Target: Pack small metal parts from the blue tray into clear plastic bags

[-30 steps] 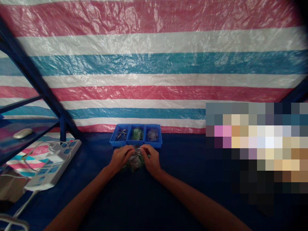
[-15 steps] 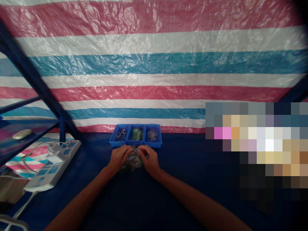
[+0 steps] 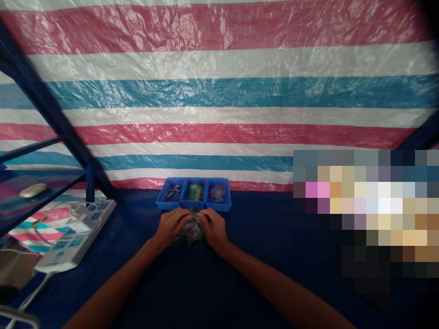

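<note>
A small clear plastic bag [image 3: 192,230] with green and metal bits lies on the dark blue table [image 3: 260,256], just in front of three blue bins. My left hand [image 3: 170,226] pinches the bag's left side with curled fingers. My right hand [image 3: 214,227] grips its right side the same way. The left blue bin [image 3: 171,192] holds several small metal pins, the middle bin [image 3: 195,191] green parts, the right bin [image 3: 218,192] clear greyish parts.
A striped red, white and blue tarp [image 3: 219,105] hangs behind the bins. At the left lie a white power strip [image 3: 73,235] with cables and a blue metal shelf frame [image 3: 51,151] carrying a pale oval object [image 3: 32,190]. A blurred area sits at the right.
Both hands stay on the bag with only small finger shifts; the bag has hardly moved.
</note>
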Tool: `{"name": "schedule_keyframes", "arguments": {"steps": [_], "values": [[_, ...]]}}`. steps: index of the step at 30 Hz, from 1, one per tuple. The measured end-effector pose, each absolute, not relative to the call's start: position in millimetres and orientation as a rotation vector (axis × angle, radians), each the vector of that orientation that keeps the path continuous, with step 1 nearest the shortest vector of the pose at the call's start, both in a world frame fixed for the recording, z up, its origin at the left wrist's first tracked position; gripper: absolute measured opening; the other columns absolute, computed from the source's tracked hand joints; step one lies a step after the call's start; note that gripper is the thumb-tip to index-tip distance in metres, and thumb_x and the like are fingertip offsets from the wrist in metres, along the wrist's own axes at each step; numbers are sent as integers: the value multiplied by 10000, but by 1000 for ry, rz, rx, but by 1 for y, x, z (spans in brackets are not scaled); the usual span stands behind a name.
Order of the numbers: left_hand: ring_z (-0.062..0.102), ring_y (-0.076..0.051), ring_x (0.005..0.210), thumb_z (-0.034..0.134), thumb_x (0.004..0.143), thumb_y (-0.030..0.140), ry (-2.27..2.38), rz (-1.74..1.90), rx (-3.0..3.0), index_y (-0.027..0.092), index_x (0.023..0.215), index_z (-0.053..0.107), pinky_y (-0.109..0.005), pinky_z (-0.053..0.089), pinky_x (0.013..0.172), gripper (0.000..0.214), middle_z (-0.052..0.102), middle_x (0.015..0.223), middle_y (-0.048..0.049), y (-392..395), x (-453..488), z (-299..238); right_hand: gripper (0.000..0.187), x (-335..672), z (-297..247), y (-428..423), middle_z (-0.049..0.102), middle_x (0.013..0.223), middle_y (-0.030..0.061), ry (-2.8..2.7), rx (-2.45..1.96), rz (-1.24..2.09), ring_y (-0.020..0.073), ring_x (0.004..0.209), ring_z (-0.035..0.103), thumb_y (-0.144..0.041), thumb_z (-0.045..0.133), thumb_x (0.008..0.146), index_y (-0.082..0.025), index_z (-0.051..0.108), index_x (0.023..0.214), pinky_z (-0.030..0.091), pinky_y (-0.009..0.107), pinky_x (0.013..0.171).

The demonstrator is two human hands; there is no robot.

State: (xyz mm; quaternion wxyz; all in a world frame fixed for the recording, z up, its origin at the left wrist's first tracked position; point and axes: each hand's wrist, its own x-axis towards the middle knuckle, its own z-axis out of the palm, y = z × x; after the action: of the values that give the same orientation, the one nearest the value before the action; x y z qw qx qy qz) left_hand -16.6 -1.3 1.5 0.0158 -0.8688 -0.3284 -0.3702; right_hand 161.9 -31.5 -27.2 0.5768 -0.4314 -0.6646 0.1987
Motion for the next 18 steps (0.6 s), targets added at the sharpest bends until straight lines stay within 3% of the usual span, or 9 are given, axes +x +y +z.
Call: {"name": "schedule_keyframes", "arguments": {"steps": [13, 18], "values": [[615, -111, 627, 529, 883, 261, -979, -1219, -2652, 158, 834, 644, -207, 472, 628, 162, 663, 711, -25, -2, -15, -1, 300, 162, -28, -30, 577, 674, 7, -1583, -1034, 469, 128, 636, 522, -295, 419, 924, -180, 582, 699, 378, 238, 631], [614, -108, 627, 511, 892, 268, -1009, -1221, -2636, 154, 820, 640, -199, 467, 620, 187, 663, 715, -29, -3, -14, -1, 206, 161, -26, -32, 621, 814, 23, -1501, -995, 575, 131, 712, 573, -291, 468, 900, -177, 593, 1017, 435, 229, 678]]}}
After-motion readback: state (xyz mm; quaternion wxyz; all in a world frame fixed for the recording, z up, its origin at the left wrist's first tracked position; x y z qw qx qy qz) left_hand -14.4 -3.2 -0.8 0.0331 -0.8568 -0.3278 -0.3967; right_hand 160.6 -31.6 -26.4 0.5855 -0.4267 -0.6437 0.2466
